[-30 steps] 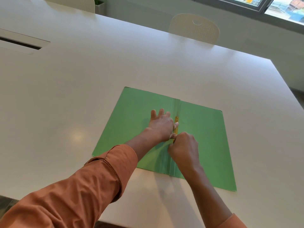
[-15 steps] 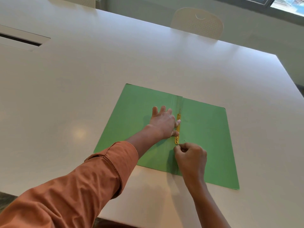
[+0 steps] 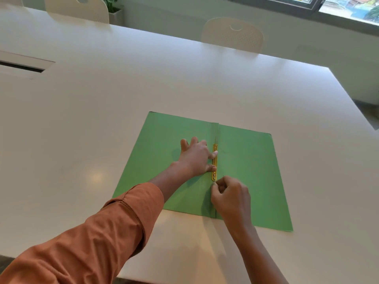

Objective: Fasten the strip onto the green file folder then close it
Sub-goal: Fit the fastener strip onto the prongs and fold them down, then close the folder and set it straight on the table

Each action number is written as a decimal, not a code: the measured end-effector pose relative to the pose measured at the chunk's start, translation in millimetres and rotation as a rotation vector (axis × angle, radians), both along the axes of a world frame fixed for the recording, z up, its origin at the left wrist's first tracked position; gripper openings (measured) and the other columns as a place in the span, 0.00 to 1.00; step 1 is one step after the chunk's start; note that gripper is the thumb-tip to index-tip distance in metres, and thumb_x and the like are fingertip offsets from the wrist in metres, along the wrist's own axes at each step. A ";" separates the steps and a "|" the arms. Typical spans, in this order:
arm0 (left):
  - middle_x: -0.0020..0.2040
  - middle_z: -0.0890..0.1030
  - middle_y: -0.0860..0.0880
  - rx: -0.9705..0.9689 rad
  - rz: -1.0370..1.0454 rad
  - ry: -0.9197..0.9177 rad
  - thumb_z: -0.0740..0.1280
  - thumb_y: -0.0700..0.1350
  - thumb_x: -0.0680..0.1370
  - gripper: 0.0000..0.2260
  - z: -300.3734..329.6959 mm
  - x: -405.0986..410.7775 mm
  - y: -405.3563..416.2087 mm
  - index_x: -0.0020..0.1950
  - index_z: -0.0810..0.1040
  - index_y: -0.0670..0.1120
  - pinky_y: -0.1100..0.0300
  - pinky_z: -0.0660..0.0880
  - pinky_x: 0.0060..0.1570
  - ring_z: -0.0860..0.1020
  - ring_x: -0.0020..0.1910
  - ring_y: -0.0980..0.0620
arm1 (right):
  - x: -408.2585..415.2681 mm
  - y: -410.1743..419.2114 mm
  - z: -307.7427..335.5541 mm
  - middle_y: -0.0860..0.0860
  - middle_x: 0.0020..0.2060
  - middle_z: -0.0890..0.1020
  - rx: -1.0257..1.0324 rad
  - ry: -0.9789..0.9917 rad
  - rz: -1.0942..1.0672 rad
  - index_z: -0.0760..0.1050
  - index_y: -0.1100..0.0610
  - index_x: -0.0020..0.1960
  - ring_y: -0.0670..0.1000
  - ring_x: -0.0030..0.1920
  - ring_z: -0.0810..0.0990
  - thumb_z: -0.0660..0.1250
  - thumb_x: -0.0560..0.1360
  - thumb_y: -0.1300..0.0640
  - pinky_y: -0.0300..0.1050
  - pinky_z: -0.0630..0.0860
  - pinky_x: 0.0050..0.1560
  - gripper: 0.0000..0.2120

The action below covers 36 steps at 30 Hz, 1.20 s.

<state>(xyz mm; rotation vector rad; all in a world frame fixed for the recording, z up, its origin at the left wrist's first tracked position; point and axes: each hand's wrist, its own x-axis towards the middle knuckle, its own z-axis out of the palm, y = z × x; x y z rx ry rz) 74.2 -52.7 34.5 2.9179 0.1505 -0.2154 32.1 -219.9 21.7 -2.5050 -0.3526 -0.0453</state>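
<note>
I see the green file folder (image 3: 244, 171) lying open at centre frame on the counter (image 3: 123, 99). My left hand (image 3: 194, 157) presses flat beside the gold strip (image 3: 214, 162); my right hand (image 3: 230, 198) pinches its lower tip. It looks thin and bendy, best held by the ends.

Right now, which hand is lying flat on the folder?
The left hand, fingers spread beside the gold strip. The right hand is curled, pinching at the strip's near end.

A green file folder (image 3: 246, 171) is laid open on a white table (image 3: 123, 99). A gold strip (image 3: 214, 160) along its spine is pressed by the fingertips of the flat left hand (image 3: 195, 156). The strip's near end is pinched by the curled right hand (image 3: 231, 197).
</note>
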 end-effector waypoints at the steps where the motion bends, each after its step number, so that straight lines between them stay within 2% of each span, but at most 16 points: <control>1: 0.60 0.75 0.50 -0.068 0.024 -0.040 0.68 0.67 0.76 0.28 -1.4 -2.8 0.0 0.75 0.72 0.63 0.49 0.59 0.52 0.68 0.62 0.47 | -0.2 0.2 0.4 0.51 0.33 0.81 -0.006 0.002 -0.007 0.80 0.56 0.39 0.53 0.33 0.77 0.72 0.73 0.57 0.44 0.68 0.34 0.05; 4: 0.61 0.76 0.51 -0.255 0.147 -0.217 0.74 0.63 0.73 0.28 -4.0 -17.5 4.3 0.72 0.77 0.59 0.52 0.55 0.50 0.70 0.64 0.49 | -1.5 1.9 0.5 0.51 0.36 0.80 -0.017 -0.007 -0.007 0.79 0.56 0.43 0.52 0.36 0.77 0.71 0.75 0.54 0.44 0.68 0.36 0.06; 7: 0.66 0.75 0.46 -0.237 0.449 -0.359 0.75 0.61 0.73 0.26 -3.1 -37.5 24.1 0.69 0.81 0.55 0.51 0.61 0.59 0.70 0.67 0.44 | -0.4 0.8 -0.5 0.50 0.41 0.80 0.012 -0.009 0.006 0.80 0.57 0.51 0.50 0.38 0.77 0.73 0.76 0.52 0.40 0.70 0.38 0.08; 8: 0.67 0.73 0.43 -0.198 0.567 -0.333 0.74 0.62 0.73 0.27 -2.7 -45.2 34.1 0.70 0.80 0.53 0.48 0.64 0.62 0.69 0.68 0.41 | 0.8 0.5 -0.6 0.49 0.42 0.80 0.033 -0.008 0.012 0.81 0.58 0.54 0.50 0.39 0.77 0.73 0.76 0.53 0.38 0.69 0.38 0.10; 10: 0.71 0.67 0.40 -0.161 0.758 -0.169 0.73 0.64 0.74 0.31 -2.0 -61.1 54.3 0.73 0.76 0.50 0.43 0.66 0.66 0.65 0.71 0.38 | 4.5 0.8 0.0 0.50 0.43 0.81 0.072 0.003 0.021 0.81 0.60 0.58 0.50 0.41 0.78 0.74 0.76 0.54 0.38 0.71 0.41 0.14; 12: 0.72 0.64 0.39 -0.190 0.857 -0.008 0.71 0.66 0.74 0.35 -1.3 -74.1 66.9 0.74 0.71 0.48 0.42 0.67 0.68 0.63 0.72 0.37 | 8.6 2.0 1.6 0.51 0.42 0.83 0.108 0.034 0.021 0.82 0.61 0.59 0.52 0.42 0.81 0.74 0.76 0.56 0.44 0.78 0.45 0.14; 15: 0.70 0.65 0.39 -0.219 0.905 0.045 0.71 0.68 0.73 0.38 -0.9 -82.1 72.2 0.73 0.68 0.45 0.41 0.68 0.67 0.63 0.71 0.37 | 13.0 3.9 1.6 0.51 0.38 0.85 0.141 0.072 0.017 0.84 0.60 0.55 0.54 0.41 0.84 0.74 0.75 0.58 0.51 0.83 0.47 0.10; 22: 0.72 0.64 0.36 -0.301 1.028 0.057 0.72 0.69 0.71 0.44 5.3 -73.1 91.9 0.76 0.65 0.44 0.41 0.69 0.66 0.65 0.72 0.34 | 11.1 2.2 -1.8 0.49 0.34 0.84 0.192 0.072 0.020 0.85 0.58 0.52 0.52 0.37 0.83 0.74 0.74 0.59 0.50 0.83 0.43 0.07; 27: 0.73 0.67 0.36 -0.434 1.110 0.054 0.74 0.68 0.70 0.44 4.1 -66.3 111.4 0.76 0.67 0.41 0.39 0.71 0.69 0.67 0.71 0.33 | 11.1 1.8 -4.2 0.49 0.34 0.84 0.196 0.073 0.031 0.84 0.58 0.52 0.53 0.39 0.83 0.74 0.75 0.59 0.50 0.82 0.44 0.07; 29: 0.74 0.70 0.36 -0.526 1.133 0.008 0.76 0.65 0.71 0.44 2.9 -64.7 118.4 0.75 0.68 0.39 0.40 0.71 0.71 0.69 0.72 0.32 | 11.2 1.9 -4.6 0.49 0.34 0.84 0.194 0.071 0.029 0.84 0.58 0.52 0.53 0.39 0.82 0.74 0.75 0.59 0.49 0.82 0.44 0.07; 31: 0.75 0.71 0.34 -0.707 1.134 -0.052 0.78 0.60 0.72 0.42 2.6 -60.7 122.6 0.75 0.68 0.35 0.43 0.71 0.72 0.71 0.73 0.33 | 11.3 1.9 -4.6 0.49 0.34 0.83 0.194 0.064 0.026 0.84 0.58 0.52 0.53 0.38 0.82 0.74 0.74 0.59 0.47 0.81 0.43 0.07; 33: 0.74 0.73 0.34 -0.819 1.113 -0.054 0.79 0.57 0.73 0.41 2.6 -55.7 123.7 0.75 0.67 0.33 0.45 0.70 0.70 0.73 0.73 0.35 | 11.4 1.8 -5.2 0.49 0.33 0.83 0.194 0.061 0.030 0.84 0.58 0.52 0.52 0.37 0.82 0.74 0.74 0.59 0.47 0.81 0.43 0.07; 35: 0.72 0.75 0.34 -0.783 1.092 -0.041 0.78 0.58 0.73 0.40 0.9 -51.5 125.3 0.73 0.69 0.33 0.44 0.70 0.71 0.74 0.71 0.35 | 11.1 1.4 -5.9 0.49 0.34 0.83 0.197 0.063 0.036 0.84 0.58 0.52 0.52 0.37 0.82 0.74 0.74 0.59 0.47 0.81 0.43 0.07; 36: 0.71 0.77 0.35 -0.696 1.075 -0.031 0.77 0.60 0.73 0.38 0.7 -49.9 126.8 0.71 0.71 0.34 0.43 0.68 0.72 0.75 0.70 0.34 | 11.0 0.7 -5.9 0.49 0.33 0.83 0.201 0.061 0.041 0.84 0.58 0.52 0.52 0.37 0.82 0.74 0.74 0.59 0.47 0.81 0.43 0.07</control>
